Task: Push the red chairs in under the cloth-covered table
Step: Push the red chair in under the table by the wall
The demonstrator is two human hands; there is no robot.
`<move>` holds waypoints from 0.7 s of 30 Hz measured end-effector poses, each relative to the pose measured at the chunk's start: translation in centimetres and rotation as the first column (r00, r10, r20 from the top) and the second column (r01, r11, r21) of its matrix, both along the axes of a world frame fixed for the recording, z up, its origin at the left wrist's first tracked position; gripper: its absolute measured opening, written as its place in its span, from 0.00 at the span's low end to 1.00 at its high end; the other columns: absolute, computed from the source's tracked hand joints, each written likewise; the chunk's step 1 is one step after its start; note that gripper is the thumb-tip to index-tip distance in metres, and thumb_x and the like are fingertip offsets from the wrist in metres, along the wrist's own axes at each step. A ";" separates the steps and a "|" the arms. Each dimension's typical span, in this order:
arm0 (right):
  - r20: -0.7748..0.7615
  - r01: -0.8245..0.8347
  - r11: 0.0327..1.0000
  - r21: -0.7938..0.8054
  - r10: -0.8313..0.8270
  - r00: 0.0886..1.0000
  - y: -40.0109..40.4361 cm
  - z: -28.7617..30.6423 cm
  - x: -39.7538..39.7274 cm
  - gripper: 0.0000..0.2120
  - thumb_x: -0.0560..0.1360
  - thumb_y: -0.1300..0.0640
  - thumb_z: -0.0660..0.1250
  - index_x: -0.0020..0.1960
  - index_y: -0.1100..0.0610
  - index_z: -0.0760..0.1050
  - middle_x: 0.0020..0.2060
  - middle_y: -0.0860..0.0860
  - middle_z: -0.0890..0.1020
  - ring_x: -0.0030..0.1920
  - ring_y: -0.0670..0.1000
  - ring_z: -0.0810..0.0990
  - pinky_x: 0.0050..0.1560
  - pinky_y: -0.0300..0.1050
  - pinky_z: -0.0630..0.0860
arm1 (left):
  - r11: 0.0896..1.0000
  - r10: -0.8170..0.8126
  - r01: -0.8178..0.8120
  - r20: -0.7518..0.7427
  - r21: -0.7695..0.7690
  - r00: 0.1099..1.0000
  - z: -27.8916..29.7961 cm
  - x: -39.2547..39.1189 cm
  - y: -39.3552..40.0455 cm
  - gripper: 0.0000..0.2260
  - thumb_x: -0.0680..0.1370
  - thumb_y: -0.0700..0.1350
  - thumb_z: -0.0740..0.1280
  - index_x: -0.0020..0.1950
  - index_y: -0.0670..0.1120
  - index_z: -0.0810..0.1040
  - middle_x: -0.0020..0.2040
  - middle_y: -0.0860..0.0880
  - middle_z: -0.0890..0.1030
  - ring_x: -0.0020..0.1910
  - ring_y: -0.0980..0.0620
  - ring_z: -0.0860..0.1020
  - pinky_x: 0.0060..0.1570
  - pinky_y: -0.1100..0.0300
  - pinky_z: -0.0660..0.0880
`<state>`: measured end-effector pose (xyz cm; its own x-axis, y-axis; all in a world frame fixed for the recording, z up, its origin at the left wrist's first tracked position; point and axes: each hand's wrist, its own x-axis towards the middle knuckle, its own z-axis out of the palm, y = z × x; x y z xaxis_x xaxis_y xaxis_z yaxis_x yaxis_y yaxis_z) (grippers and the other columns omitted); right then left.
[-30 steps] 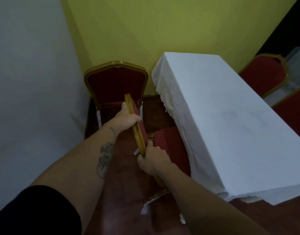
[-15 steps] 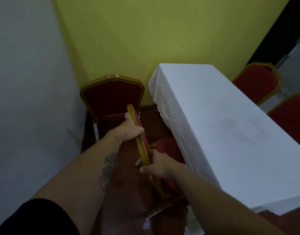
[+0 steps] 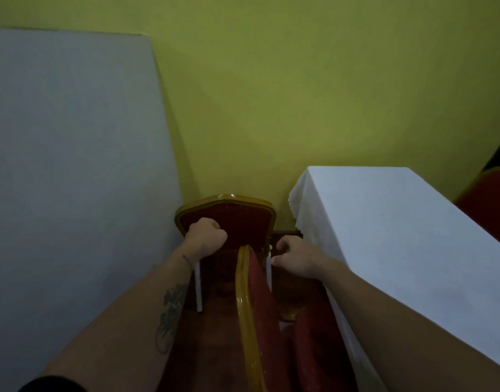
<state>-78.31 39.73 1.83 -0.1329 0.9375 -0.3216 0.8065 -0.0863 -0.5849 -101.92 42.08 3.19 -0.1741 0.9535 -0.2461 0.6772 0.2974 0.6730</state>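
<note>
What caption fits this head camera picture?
Both hands, left hand and right hand, reach toward the far red chair.

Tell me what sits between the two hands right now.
In the head view, between the left hand and right hand lie the far chair's red back and gold frame, with the near chair's top edge rising just below.

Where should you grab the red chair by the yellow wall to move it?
Grab the far chair by the two side rails of its gold-framed back, one on each side, reaching from the front. The back stands upright and the frame gives a firm edge. The left hand is closed at the left rail; the right hand is near the right rail, its grip unclear.
</note>
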 end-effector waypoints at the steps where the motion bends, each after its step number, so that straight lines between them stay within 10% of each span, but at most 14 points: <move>1: -0.003 -0.002 1.000 0.016 0.002 1.000 1.3 0.3 -0.2 0.26 0.74 0.46 0.71 0.69 0.52 0.73 0.64 0.52 0.77 0.58 0.52 0.77 0.51 0.46 0.72 | 0.999 0.036 -0.036 0.004 0.019 0.999 0.1 -0.3 0.7 0.14 0.73 0.44 0.66 0.54 0.44 0.86 0.57 0.42 0.85 0.58 0.40 0.81 0.60 0.52 0.78; 8: 0.070 -0.061 0.996 0.069 0.056 0.996 9.5 1.1 -2.5 0.30 0.76 0.51 0.70 0.75 0.55 0.68 0.70 0.54 0.72 0.64 0.55 0.75 0.56 0.46 0.74 | 0.980 0.175 -0.173 -0.008 0.102 0.985 0.3 -2.4 5.6 0.11 0.72 0.42 0.65 0.48 0.42 0.86 0.46 0.44 0.82 0.44 0.43 0.78 0.48 0.53 0.77; 13: 0.184 -0.039 0.998 0.048 0.030 0.982 15.5 0.4 -4.9 0.31 0.72 0.49 0.67 0.74 0.53 0.66 0.67 0.56 0.71 0.63 0.59 0.74 0.62 0.57 0.77 | 0.973 0.215 -0.208 -0.078 0.097 0.973 -2.3 -5.1 11.9 0.22 0.70 0.46 0.64 0.63 0.41 0.76 0.62 0.39 0.78 0.61 0.36 0.77 0.59 0.46 0.77; 21: 0.306 -0.006 1.000 -0.017 0.010 0.952 22.9 -2.7 -8.9 0.40 0.71 0.52 0.66 0.81 0.53 0.56 0.74 0.58 0.65 0.72 0.62 0.67 0.68 0.60 0.72 | 0.974 -0.212 0.227 -0.396 -0.009 0.893 -7.5 -8.3 20.6 0.19 0.71 0.45 0.66 0.62 0.46 0.74 0.62 0.44 0.76 0.64 0.40 0.74 0.69 0.42 0.68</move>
<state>-87.21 62.60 -0.88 -0.0335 0.9314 -0.3624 0.9472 -0.0862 -0.3090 -110.18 62.70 -4.29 -0.0346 0.9856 -0.1656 0.9334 0.0911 0.3471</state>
